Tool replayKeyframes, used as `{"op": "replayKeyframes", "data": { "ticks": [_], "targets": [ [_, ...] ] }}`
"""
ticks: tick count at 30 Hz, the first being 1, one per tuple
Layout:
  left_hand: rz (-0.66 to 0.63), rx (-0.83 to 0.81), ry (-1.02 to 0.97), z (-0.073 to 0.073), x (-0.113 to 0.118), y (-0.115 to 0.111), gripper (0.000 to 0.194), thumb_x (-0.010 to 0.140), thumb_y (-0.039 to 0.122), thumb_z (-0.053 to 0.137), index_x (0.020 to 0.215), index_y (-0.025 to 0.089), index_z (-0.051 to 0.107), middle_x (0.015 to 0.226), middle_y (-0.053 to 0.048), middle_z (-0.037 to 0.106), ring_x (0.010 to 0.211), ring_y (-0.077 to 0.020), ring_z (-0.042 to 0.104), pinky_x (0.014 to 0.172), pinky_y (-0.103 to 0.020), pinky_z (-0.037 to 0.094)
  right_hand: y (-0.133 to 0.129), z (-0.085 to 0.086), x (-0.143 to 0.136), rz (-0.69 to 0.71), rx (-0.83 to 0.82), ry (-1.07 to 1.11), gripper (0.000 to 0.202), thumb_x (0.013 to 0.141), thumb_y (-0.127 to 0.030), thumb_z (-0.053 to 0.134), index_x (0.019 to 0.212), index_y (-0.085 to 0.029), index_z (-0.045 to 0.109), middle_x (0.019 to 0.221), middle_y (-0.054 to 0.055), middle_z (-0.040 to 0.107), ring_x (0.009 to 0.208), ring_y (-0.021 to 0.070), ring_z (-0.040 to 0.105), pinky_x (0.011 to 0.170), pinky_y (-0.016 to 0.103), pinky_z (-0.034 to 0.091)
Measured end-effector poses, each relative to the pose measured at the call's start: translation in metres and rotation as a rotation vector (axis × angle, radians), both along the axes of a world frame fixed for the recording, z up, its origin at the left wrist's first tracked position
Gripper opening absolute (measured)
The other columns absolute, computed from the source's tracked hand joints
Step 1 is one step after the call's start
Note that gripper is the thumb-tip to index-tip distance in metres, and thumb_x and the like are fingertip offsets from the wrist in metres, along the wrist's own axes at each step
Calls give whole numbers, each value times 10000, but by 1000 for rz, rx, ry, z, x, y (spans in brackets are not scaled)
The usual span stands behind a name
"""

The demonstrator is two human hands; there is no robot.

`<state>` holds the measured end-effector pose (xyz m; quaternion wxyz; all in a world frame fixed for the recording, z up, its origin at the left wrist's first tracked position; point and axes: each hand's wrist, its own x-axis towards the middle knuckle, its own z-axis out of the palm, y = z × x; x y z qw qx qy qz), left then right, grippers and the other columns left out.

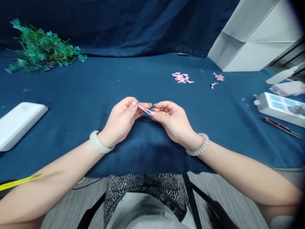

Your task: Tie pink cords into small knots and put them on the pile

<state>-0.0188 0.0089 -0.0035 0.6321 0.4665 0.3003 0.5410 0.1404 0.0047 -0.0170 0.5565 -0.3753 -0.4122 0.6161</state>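
Above the front part of the table, a thin pink cord (144, 109) stretches between my two hands as two close strands. My left hand (123, 118) pinches one end between thumb and forefinger. The other end sits in the pinch of my right hand (172, 119), whose remaining fingers are curled. My fingertips nearly meet behind the cord. Farther back on the table lies a small heap of knotted pink cord pieces (182, 78). To its right are a few more pink knotted pieces (218, 76).
Dark blue cloth (100, 86) covers the table. Green artificial plants (47, 47) lie at the back left, a white power bank (22, 122) at the left. A white box (250, 57) stands back right; a power strip (281, 106) and a dark slim tool (282, 128) lie at the right.
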Motion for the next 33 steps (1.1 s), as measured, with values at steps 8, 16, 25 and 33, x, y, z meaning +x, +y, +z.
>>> {"op": "replayKeyframes", "data": {
  "ticks": [8,16,25,33],
  "targets": [
    [-5,-46,-87,3,0,-2,230,772,286,739,759,174,539,702,39,647,930,-151,681,989,-364,484,-3,5,2,-125,266,-367,152,684,-203,783,741,-159,649,761,4,674,694,97,624,685,243,536],
    [14,-67,-91,6,-2,-2,205,785,243,725,757,170,536,692,42,612,841,-132,666,891,-340,521,-1,1,7,-102,428,-467,156,736,-281,754,780,-172,652,824,22,669,764,126,636,744,281,524],
    [80,-76,-87,5,-1,-1,203,747,245,753,762,162,568,646,37,611,740,-104,618,796,-247,486,0,6,3,263,149,-399,251,856,-381,582,890,-137,630,711,12,649,637,94,618,650,246,521],
    [67,-172,38,6,6,-6,204,791,292,700,783,169,537,722,18,628,555,-94,580,519,-217,469,-9,2,-14,221,564,-798,322,782,-442,684,724,-138,596,709,-11,566,640,85,468,620,229,374]
  ]
}}
